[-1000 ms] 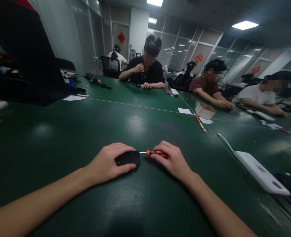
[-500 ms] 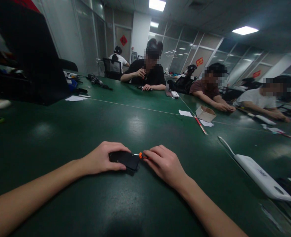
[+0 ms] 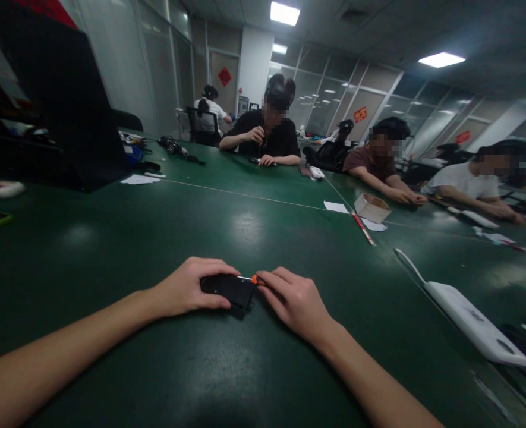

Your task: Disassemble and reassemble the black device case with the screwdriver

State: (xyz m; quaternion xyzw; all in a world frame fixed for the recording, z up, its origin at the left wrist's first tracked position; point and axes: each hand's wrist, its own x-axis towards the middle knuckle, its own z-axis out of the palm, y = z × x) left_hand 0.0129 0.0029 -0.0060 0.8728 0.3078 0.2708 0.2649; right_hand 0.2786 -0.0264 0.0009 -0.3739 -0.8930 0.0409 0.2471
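My left hand [image 3: 195, 286] grips a flat black rectangular device [image 3: 232, 289] from its left side, thumb along the near edge and fingers over the far edge. Small dots that look like screws show on its upper face; its exact kind I cannot make out. In my right hand [image 3: 296, 297] is a screwdriver [image 3: 257, 279] with an orange and black handle. Its thin metal shaft points left and lies at the far edge of the device, close to my left fingertips. The tip is hidden or too small to see.
A white power strip [image 3: 476, 321] with a cable lies to the right. Farther back are a small open box [image 3: 372, 207], a red stick-like item [image 3: 362, 229] and papers [image 3: 336, 206]. A dark monitor-like panel [image 3: 62, 101] stands at left. Several people sit around the green table [image 3: 156, 249].
The screwdriver's shaft has shifted slightly left along the device's far edge, and the device has tilted a little. Both hands keep their hold.
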